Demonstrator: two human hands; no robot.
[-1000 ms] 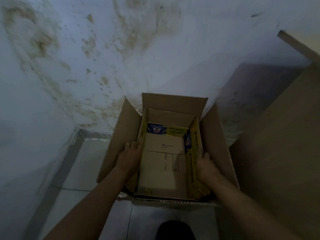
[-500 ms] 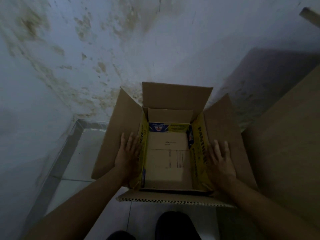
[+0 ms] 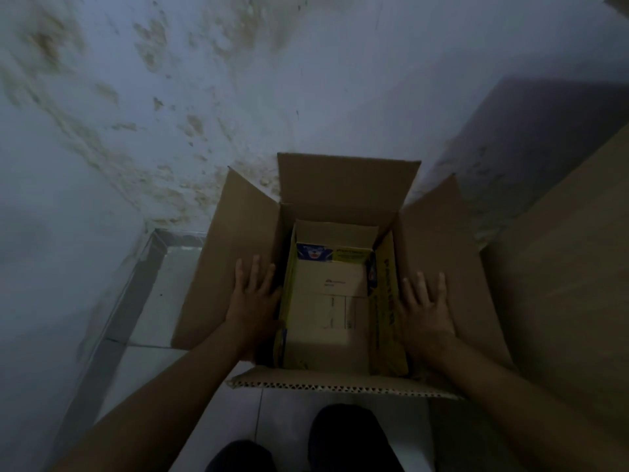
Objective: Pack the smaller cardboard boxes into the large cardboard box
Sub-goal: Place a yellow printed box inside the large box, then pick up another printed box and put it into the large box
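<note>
Large cardboard box (image 3: 238, 267), floor, 12 o'clock: smaller box (image 3: 326, 311) nested inside; left hand (image 3: 253, 301) and right hand (image 3: 423, 313), grip wide, flat on side flaps—press evenly.

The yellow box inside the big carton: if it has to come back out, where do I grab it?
Probably by its two long side flaps, from straight above. The yellow box sits snug in the carton, so its outer walls look unreachable, but its flaps stand open upward. Both hands, left and right, lie flat on the carton's side flaps, right beside them.
</note>
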